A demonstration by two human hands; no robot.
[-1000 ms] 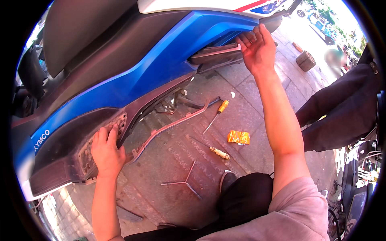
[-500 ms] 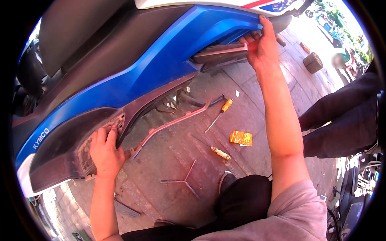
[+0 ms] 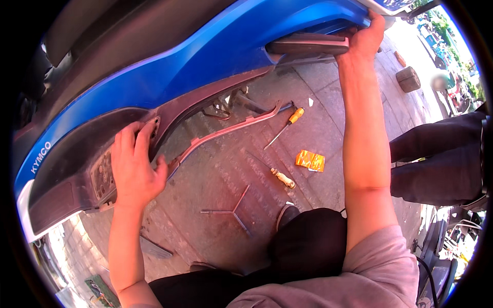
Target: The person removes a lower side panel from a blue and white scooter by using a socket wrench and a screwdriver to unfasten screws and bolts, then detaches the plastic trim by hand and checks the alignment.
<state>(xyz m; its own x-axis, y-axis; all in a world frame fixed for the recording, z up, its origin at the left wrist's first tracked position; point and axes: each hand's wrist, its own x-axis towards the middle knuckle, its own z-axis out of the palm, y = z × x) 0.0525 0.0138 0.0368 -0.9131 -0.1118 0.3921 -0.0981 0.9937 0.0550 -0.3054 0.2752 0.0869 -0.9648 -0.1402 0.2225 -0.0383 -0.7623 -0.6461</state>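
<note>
Scooter side panel (image 3: 169,82) lies beneath loosely spread left fingers (image 3: 127,146), its far end clasped by right fingers (image 3: 377,24).

Scooter (image 3: 205,66) ahead; wrench (image 3: 234,211) lies left of the screwdrivers (image 3: 283,178); packet (image 3: 310,160) right.

Right hand (image 3: 363,45)'s got the blue panel (image 3: 205,66) by its end, left hand (image 3: 134,167)'s resting on the dark footboard (image 3: 56,197).

Grey paving slabs (image 3: 324,128) with visible joints surround the stubby brown block (image 3: 408,79); beyond the block, bright sunlight whitens them, and farther past it stand parked scooters (image 3: 436,45) and green foliage (image 3: 442,23).
</note>
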